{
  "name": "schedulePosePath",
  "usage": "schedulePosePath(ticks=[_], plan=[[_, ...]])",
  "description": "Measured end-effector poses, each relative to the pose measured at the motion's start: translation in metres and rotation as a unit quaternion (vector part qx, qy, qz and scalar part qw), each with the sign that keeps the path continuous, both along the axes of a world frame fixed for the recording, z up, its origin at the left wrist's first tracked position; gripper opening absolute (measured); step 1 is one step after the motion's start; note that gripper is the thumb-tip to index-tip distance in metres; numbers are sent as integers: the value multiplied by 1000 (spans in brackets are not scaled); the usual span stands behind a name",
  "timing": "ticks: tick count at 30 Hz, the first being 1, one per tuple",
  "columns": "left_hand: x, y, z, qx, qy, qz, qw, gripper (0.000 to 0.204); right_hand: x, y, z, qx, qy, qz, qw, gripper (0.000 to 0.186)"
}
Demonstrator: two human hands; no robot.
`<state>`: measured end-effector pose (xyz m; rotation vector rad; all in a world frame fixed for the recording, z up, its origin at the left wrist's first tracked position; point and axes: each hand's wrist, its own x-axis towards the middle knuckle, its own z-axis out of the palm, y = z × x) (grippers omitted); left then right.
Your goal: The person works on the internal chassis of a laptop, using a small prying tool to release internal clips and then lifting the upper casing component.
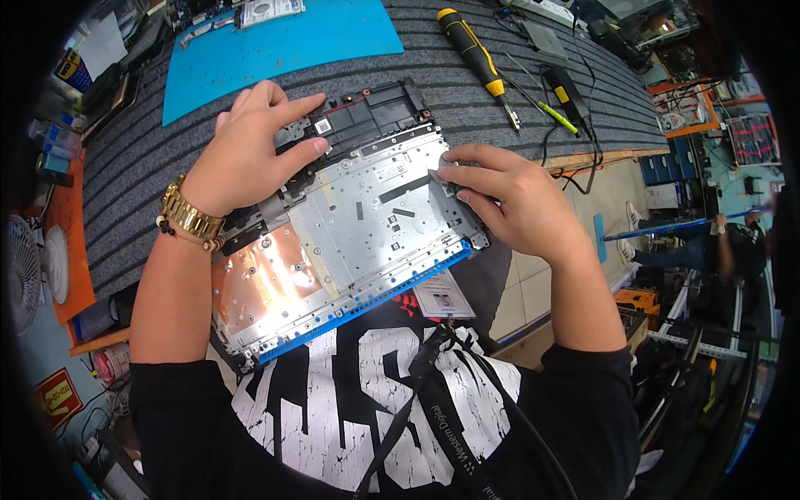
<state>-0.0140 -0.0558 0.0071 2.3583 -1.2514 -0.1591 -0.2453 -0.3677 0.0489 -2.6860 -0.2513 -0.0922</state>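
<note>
A stripped laptop chassis [358,217] lies tilted across the workbench edge and towards my body, its inner side up. It has a silver metal plate, a shiny copper section [271,271] at the lower left and a blue strip along the near edge. My left hand [246,154] rests at its far left, fingers apart, with the index finger and thumb stretched over the black plastic part [367,117]. At the right edge, my right hand [521,200] has its fingers bent onto the plate's corner, gripping it; the fingertips partly cover that corner.
On the grey ribbed bench mat [450,92] lie a yellow and black screwdriver [473,54], a yellow-green pen-like tool [557,117] and a black adapter with cable [567,93]. A blue mat [275,58] holds a drive [271,10]. Another person [692,242] stands at the right.
</note>
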Motion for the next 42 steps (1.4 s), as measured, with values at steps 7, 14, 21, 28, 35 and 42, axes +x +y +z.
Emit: schedulePosePath(ticks=[7,14,21,28,35,42], plan=[[-2,1,1,-9,-5,-4,1000,63,-2,7,-6,-33,-37,-14,999,34],[1,1,1,-16,29,-4,999,62,-4,18,-19,-31,-77,-37,996,30],[5,3,1,-17,33,-18,999,62,-8,32,-25,11,-95,-84,992,26],[9,2,-3,-7,36,-14,999,66,1,25,-18,-8,-66,-67,996,25],[11,1,-7,-5,29,-20,999,68,39,-23,9,-23,31,73,997,37],[8,2,-4,2,22,-14,1000,68,71,-33,29,-91,87,137,983,38]])
